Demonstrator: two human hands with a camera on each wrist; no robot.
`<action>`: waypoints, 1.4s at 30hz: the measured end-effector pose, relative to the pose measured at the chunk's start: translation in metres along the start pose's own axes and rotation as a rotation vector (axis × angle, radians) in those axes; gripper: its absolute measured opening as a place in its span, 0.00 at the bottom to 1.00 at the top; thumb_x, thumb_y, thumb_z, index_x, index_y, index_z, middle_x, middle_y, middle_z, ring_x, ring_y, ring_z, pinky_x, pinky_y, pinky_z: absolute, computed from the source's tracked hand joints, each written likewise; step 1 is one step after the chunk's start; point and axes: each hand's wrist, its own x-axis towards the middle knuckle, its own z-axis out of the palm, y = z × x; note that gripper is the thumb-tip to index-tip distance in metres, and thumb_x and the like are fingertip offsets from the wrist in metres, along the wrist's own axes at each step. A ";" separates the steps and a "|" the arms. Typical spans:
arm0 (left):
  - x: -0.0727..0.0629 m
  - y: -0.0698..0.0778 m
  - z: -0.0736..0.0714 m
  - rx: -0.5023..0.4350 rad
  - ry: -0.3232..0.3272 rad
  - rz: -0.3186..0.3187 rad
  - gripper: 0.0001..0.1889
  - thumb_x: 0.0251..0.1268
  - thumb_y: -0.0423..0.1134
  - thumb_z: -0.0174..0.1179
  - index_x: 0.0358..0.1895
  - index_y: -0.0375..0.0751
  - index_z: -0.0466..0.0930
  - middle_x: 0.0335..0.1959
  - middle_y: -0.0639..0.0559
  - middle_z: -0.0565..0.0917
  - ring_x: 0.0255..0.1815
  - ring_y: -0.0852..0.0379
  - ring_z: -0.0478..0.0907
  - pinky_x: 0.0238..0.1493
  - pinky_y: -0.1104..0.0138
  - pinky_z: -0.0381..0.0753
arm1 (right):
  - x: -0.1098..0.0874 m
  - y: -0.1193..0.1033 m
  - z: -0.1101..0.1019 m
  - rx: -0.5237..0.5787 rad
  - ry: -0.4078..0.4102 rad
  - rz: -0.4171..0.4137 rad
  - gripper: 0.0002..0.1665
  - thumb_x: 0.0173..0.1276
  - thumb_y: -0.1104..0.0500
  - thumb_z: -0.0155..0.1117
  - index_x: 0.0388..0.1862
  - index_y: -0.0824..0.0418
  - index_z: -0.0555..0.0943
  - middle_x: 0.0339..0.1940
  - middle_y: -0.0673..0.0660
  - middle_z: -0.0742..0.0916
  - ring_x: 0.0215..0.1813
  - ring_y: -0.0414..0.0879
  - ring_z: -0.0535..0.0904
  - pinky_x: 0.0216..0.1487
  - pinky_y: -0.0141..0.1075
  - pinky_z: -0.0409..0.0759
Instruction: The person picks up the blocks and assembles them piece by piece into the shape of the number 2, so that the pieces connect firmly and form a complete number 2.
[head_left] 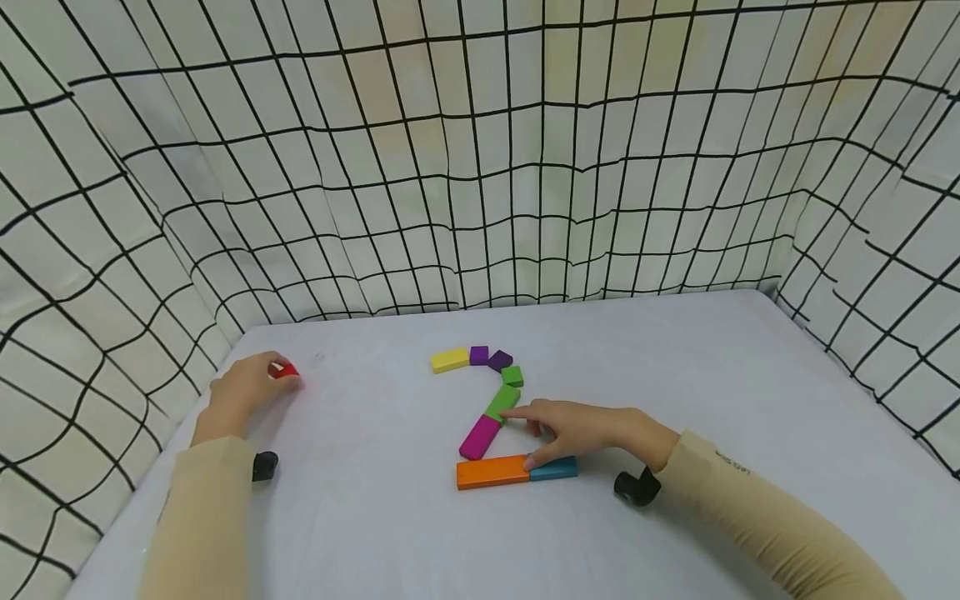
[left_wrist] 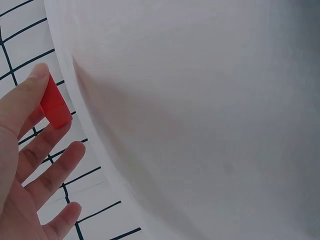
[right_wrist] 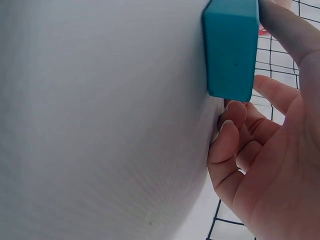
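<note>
At the left side of the table my left hand (head_left: 243,387) pinches a small red block (left_wrist: 56,106) between thumb and fingers, the others spread apart. My right hand (head_left: 577,427) lies over the coloured blocks. Its index fingertip is at the long green block (head_left: 502,402), near where that meets the magenta block (head_left: 479,437). The thumb rests where the orange block (head_left: 491,472) joins the blue block (head_left: 555,469); the remaining fingers are curled loosely beneath the palm. In the right wrist view the blue block's end faces the camera, with the thumb alongside.
Beyond the right hand, a yellow block (head_left: 450,360), a purple block (head_left: 479,356), a dark purple angular block (head_left: 500,360) and a small green block (head_left: 512,376) continue the curved line. A black grid net (head_left: 480,175) surrounds the white table (head_left: 360,533) at the back and sides.
</note>
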 end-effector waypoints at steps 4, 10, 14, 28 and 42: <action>0.001 0.003 -0.002 0.000 0.005 0.013 0.22 0.71 0.46 0.64 0.56 0.32 0.77 0.47 0.33 0.80 0.50 0.33 0.74 0.49 0.33 0.64 | 0.001 0.000 0.000 -0.005 0.003 -0.002 0.47 0.68 0.47 0.74 0.81 0.51 0.64 0.44 0.48 0.76 0.44 0.42 0.71 0.44 0.34 0.74; 0.004 0.009 -0.001 0.017 0.004 0.028 0.22 0.71 0.47 0.65 0.57 0.32 0.77 0.47 0.34 0.80 0.49 0.34 0.74 0.49 0.33 0.66 | 0.001 0.002 0.001 -0.016 0.004 -0.005 0.47 0.68 0.46 0.73 0.81 0.51 0.64 0.44 0.47 0.76 0.44 0.42 0.71 0.43 0.34 0.74; 0.005 0.013 0.000 0.029 0.018 0.045 0.23 0.72 0.48 0.64 0.57 0.32 0.77 0.47 0.35 0.81 0.50 0.34 0.74 0.48 0.36 0.68 | 0.001 0.002 0.001 -0.018 0.003 -0.006 0.47 0.68 0.46 0.73 0.81 0.50 0.64 0.44 0.47 0.76 0.44 0.42 0.71 0.44 0.34 0.74; 0.004 0.032 0.004 0.070 0.104 0.080 0.22 0.71 0.48 0.64 0.56 0.32 0.79 0.44 0.36 0.83 0.48 0.35 0.76 0.46 0.36 0.70 | 0.002 0.002 0.001 -0.009 0.005 -0.030 0.47 0.68 0.47 0.74 0.81 0.53 0.64 0.44 0.48 0.76 0.44 0.43 0.71 0.43 0.35 0.73; 0.004 0.054 0.011 0.068 0.120 0.130 0.24 0.72 0.48 0.62 0.60 0.31 0.78 0.44 0.39 0.83 0.46 0.37 0.76 0.44 0.41 0.72 | 0.002 0.001 0.002 -0.015 0.008 -0.033 0.47 0.68 0.48 0.74 0.80 0.55 0.65 0.44 0.48 0.76 0.44 0.43 0.71 0.44 0.35 0.74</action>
